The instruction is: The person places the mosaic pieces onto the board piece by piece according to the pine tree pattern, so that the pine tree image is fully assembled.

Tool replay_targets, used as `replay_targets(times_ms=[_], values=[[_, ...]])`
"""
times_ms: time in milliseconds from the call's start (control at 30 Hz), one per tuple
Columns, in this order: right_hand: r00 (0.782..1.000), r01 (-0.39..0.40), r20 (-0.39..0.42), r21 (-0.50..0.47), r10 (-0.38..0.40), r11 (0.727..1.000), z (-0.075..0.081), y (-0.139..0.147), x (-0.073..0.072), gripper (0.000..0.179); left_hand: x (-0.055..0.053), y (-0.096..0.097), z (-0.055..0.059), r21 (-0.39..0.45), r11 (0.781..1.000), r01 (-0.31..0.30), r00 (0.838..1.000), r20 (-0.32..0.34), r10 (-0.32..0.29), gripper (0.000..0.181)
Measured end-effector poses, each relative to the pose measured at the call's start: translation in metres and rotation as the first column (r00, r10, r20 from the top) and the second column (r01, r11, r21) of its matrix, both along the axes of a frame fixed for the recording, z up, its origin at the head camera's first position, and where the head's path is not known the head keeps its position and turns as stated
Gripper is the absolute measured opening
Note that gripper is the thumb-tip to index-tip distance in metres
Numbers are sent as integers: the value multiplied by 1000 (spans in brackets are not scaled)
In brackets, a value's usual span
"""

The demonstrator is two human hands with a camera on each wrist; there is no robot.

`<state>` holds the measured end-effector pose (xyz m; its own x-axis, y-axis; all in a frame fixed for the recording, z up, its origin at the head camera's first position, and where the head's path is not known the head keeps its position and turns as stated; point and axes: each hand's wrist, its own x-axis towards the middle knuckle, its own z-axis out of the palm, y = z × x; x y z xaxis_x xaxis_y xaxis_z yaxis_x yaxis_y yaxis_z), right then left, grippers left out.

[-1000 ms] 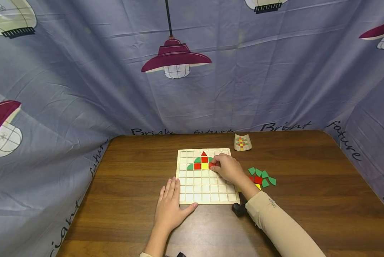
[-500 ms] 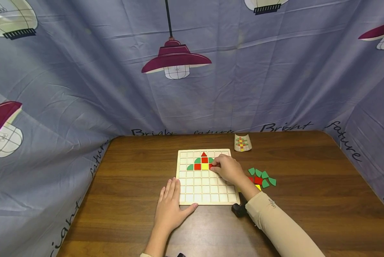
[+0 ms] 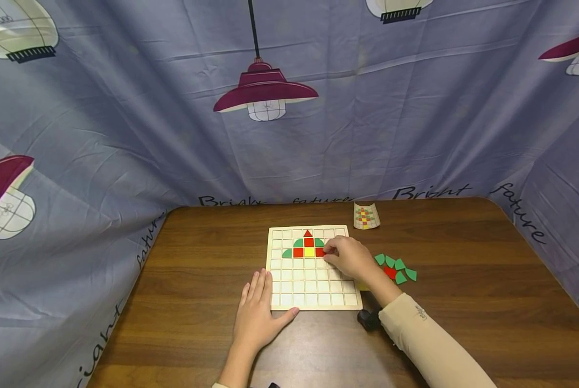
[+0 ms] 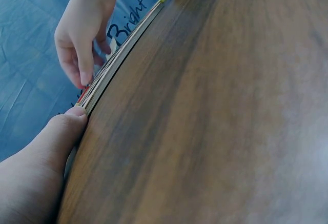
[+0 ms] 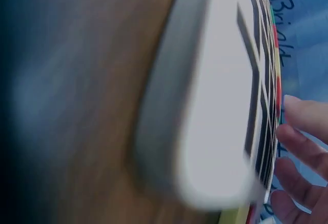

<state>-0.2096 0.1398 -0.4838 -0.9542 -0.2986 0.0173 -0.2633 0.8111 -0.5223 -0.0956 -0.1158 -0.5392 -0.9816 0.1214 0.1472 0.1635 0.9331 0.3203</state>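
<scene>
Head view gives me the whole grid board (image 3: 301, 291), the left hand (image 3: 257, 317) straight-fingered around its near-left corner and the right hand (image 3: 349, 256) over its right half, at a red square (image 3: 320, 252). Right wrist view adds that hand's underside: loosely bent fingers with nothing between them, though I can't tell whether they touch the square. Left wrist view shows me the thumb against the board's near edge, but not the loose green pieces (image 3: 399, 264) beyond its right edge.

The wooden table (image 3: 197, 269) carries a board (image 3: 301, 286), card (image 3: 366, 216), loose tiles (image 3: 400, 278).
</scene>
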Motion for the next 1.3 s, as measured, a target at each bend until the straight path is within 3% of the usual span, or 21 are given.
replay_targets(times_ms=[300,467,567,700,900,1133,1300], values=[[995,66,-73,65,-61,996,11,49,11,21,0,0,0,2,1000,4,1000,-3,-4,111],[977,200,-110,195,-181,960,9,77,18,32,1,0,1,5,1000,2,1000,1,-2,110],[972,231,-93,255,-214,939,7,88,21,39,1,-1,2,6,1000,2,1000,2,-2,110],[978,209,-68,261,-198,943,4,94,22,38,1,-1,2,13,1000,2,1000,1,-2,110],[982,186,-25,180,-185,966,-1,97,20,28,0,0,1,-2,1000,6,1000,4,-6,110],[993,117,-39,138,-113,983,-5,99,15,21,1,0,2,4,1000,4,1000,3,-4,109],[997,83,-4,129,-83,988,-4,102,12,21,1,0,3,0,1000,5,1000,3,-5,109]])
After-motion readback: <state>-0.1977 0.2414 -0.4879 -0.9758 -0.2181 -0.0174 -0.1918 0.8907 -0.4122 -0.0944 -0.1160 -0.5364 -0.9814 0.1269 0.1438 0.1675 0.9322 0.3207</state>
